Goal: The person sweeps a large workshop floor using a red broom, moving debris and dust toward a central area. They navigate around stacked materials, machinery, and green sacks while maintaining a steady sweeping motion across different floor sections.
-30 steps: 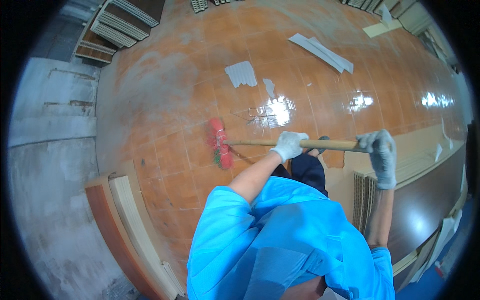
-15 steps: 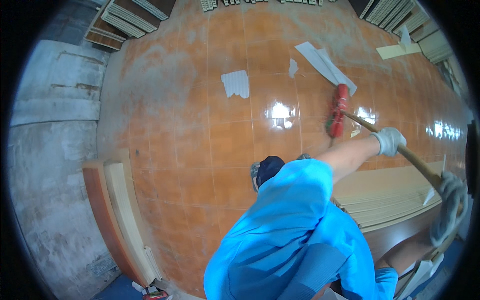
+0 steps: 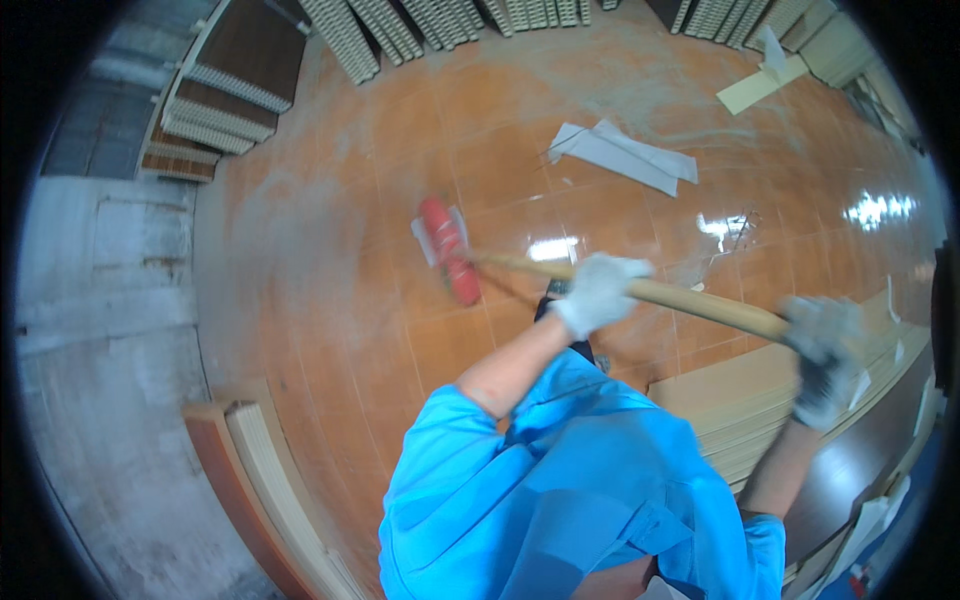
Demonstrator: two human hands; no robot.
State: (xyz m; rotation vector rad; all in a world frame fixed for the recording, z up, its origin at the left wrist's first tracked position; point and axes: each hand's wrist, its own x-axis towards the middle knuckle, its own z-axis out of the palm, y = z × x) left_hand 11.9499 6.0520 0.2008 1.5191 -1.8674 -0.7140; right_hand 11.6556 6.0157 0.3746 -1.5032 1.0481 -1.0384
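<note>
Both my hands wear pale work gloves and grip one wooden-handled broom [image 3: 700, 303]. My left hand [image 3: 600, 292] is closed round the middle of the handle. Farther right, my right hand [image 3: 822, 350] wraps round the handle's upper part and is slightly blurred. The broom's red head [image 3: 450, 252] rests on the orange tiled floor, left of centre. A piece of white paper [image 3: 424, 240] lies against the head, partly hidden by it. Beyond my left hand, folded white sheets [image 3: 625, 158] lie flat on the tiles.
Ribbed-edge panels [image 3: 245, 55] stand stacked at the far left, with more along the far side. Long boards [image 3: 265, 490] lean by the grey wall at left. Beige boards [image 3: 720, 395] lie stacked at right. Dark scraps [image 3: 740, 230] and a cream strip [image 3: 762, 88] lie on the floor.
The broom head has swept left across the floor, both hands moving left with the handle. The white paper now lies at the head. The folded sheets sit apart from the broom.
</note>
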